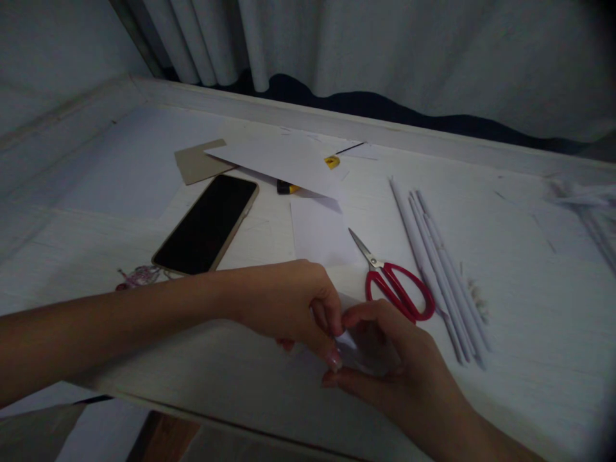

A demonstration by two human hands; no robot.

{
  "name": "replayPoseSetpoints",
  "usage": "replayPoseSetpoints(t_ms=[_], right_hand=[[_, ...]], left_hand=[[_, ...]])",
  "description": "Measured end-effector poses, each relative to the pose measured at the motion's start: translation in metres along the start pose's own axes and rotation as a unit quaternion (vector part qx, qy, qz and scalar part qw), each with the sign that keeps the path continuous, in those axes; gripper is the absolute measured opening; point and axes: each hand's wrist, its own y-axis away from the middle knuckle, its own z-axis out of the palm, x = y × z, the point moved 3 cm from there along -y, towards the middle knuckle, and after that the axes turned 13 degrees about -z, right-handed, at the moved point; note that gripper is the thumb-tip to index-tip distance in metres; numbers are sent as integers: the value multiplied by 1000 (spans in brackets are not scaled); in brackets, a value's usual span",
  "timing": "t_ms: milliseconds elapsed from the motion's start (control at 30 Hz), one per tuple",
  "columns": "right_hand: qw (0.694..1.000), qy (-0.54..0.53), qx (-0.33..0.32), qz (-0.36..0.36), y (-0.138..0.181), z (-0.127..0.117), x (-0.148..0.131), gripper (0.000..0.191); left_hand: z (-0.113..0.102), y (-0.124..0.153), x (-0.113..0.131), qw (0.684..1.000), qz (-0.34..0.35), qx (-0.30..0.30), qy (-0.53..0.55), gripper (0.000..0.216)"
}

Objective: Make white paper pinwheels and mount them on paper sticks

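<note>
Close to the near edge of the table, my two hands meet over a pale, partly see-through piece (350,346), whose kind I cannot make out. My left hand (293,305) reaches in from the left with thumb and finger pinched at its left end. From the right, my right hand (402,359) curls round it, thumb below and forefinger above, the fingertips near those of my left hand. Just beyond my right hand lie scissors (391,285) with red handles, blades slightly apart and pointing away. A white paper piece (320,231) lies flat beyond my left hand.
A dark-screened phone (209,224) with a beaded charm (139,276) lies left. Behind are grey card (202,162), a raised white sheet (283,163) and a partly covered yellow-black tool (287,187). Rolled paper tubes (445,276) lie right of the scissors. A low ledge and curtain (385,58) border the back.
</note>
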Motion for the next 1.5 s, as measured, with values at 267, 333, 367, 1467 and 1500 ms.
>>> replayPoseSetpoints(t_ms=[267, 333, 367, 1467, 1500], right_hand=[[1000, 2, 13, -13, -1, -1, -2, 36], [1000, -2, 17, -12, -1, 0, -1, 36], [1000, -5, 18, -11, 0, 0, -1, 35], [997, -68, 35, 17, 1, 0, 8, 28], [997, -68, 32, 17, 1, 0, 8, 29]], left_hand=[[-1, 1, 3, 1000, 11, 13, -12, 21], [0, 1, 3, 1000, 19, 11, -16, 19], [0, 1, 3, 1000, 21, 11, -19, 19], [0, 7, 1, 997, 1, 78, 22, 30], [1, 7, 0, 997, -14, 66, 40, 30]])
